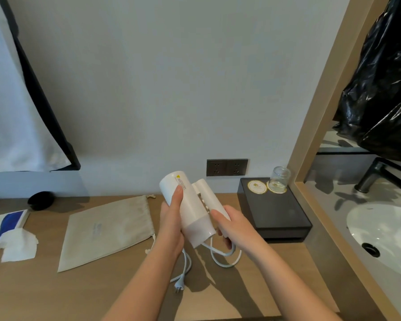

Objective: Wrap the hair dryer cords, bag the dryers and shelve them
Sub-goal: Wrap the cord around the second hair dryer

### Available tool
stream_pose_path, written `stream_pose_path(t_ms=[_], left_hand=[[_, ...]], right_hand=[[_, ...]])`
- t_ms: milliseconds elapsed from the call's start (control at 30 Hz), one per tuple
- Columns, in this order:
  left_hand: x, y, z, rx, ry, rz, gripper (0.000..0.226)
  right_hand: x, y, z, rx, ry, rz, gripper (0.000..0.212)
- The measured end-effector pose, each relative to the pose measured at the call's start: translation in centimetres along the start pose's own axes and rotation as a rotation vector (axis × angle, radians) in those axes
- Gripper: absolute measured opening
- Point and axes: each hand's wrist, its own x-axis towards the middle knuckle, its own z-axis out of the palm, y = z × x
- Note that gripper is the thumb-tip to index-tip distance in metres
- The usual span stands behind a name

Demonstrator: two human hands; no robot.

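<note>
Head view: the left hand [171, 218] grips the dryer [188, 209] barrel above the table [218, 297], the right hand [229, 225] wraps its folded handle, steadying it, likely so the slack cord [225, 259] can be wound, the bag [107, 230] lying flat alongside.

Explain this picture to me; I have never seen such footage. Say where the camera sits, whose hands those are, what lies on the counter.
No machine here: a person wears one wide-angle camera on the head, looking down at their hands. The left hand grips the barrel of a white hair dryer; the right hand grips its handle. The cord hangs to the wooden counter, where the plug lies. A cloth bag lies flat to the left; a black tray bearing a glass stands to the right.
</note>
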Motion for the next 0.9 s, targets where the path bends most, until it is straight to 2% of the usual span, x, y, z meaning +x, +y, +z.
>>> stream_pose_path(t_ms=[100,167,267,367,533,600,667,733,833,900], left_hand=[[0.1,0.9,-0.2,-0.031,-0.117,-0.035,0.052],[0.4,2.0,-0.6,-0.022,-0.191,-0.066,0.057],[1.0,4.3,-1.0,0.119,-0.206,-0.040,0.039],[1.2,5.1,-0.8,0.121,-0.202,-0.033,0.029],[0.9,4.2,0.1,0.104,-0.234,0.032,0.038],[1.2,3.8,-0.4,0.136,-0.323,0.068,0.050],[2.0,3.3,-1.3,0.280,-0.470,0.114,0.077],[2.5,2.4,-1.8,0.603,-0.587,0.177,0.090],[2.7,0.9,-0.2,1.135,-0.719,0.307,0.081],[2.3,0.3,1.6,1.318,-0.765,0.378,0.068]], right_hand=[[0.3,-0.7,-1.0,0.004,0.079,-0.012,0.026],[0.7,-1.4,-2.6,-0.026,0.062,-0.032,0.027],[1.2,-2.7,-5.3,-0.133,-0.008,-0.063,0.024],[1.9,-4.0,-6.8,-0.247,-0.045,-0.104,0.018],[2.5,-4.3,-7.8,-0.433,0.023,-0.134,0.026],[2.7,-4.5,-8.4,-0.462,0.082,-0.152,0.035],[2.7,-4.9,-9.2,-0.425,0.101,-0.138,0.037],[2.5,-5.4,-9.8,-0.374,0.105,-0.115,0.037],[2.3,-6.2,-10.2,-0.225,0.083,-0.110,0.034],[2.0,-6.8,-10.6,-0.124,0.057,-0.116,0.040]])
